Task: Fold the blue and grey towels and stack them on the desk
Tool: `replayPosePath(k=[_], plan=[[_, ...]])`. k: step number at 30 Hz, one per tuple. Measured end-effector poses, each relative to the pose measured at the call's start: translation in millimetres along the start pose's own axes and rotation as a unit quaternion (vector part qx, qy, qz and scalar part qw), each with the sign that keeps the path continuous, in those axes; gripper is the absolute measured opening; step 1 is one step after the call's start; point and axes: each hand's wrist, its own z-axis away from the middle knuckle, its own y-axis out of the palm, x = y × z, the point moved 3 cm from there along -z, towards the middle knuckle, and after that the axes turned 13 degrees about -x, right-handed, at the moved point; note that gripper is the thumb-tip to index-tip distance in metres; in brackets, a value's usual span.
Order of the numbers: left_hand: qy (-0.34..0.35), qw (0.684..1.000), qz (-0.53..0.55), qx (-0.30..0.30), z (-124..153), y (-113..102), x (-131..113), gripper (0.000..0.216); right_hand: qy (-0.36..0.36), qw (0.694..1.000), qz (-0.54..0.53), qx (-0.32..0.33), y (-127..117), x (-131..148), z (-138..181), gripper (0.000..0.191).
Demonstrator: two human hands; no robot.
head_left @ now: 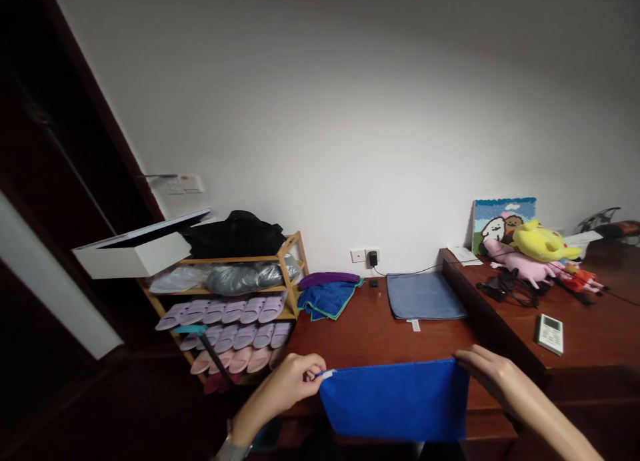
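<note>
A bright blue cloth [395,401] hangs between my two hands in front of the desk, its top edge stretched nearly straight. Pinched at its upper left corner, near a small white tag, is my left hand [300,379]. My right hand [483,367] grips the upper right corner with fingers closed over the edge. Behind it on the desk [345,341] lies a flat grey-blue cloth [425,296] with a white label at its front. Farther left, a crumpled blue cloth with green trim [327,299] rests against a folded purple cloth [330,280].
On the left stands a wooden shoe rack [295,247] with several slippers, a black bag [235,237] and a white box [135,257]. At right, a raised desk section bears plush toys [543,241], a remote control [551,334] and cables. A black plug [373,258] sits in the wall socket.
</note>
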Motion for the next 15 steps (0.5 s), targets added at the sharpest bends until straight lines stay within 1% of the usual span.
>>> replayPosePath(k=[2,5,9,12,15], plan=[[0.001,1.000,0.014,0.018,-7,-5,-18,0.016,-0.006,1.000,-0.017,0.002,-22,4,2,0.047],[0.020,0.999,0.019,0.026,-18,-6,-39,0.015,-0.004,0.999,-0.037,0.015,-53,8,10,0.038],[0.054,0.998,0.027,0.022,-40,8,-54,0.017,0.028,0.999,-0.025,0.008,-85,6,17,0.034],[0.065,0.997,0.047,0.020,-74,26,-57,0.025,0.049,0.999,-0.013,-0.019,-97,-14,3,0.036],[0.067,0.995,0.071,0.022,-128,45,-56,0.031,0.047,0.998,0.004,-0.048,-101,-50,-34,0.035]])
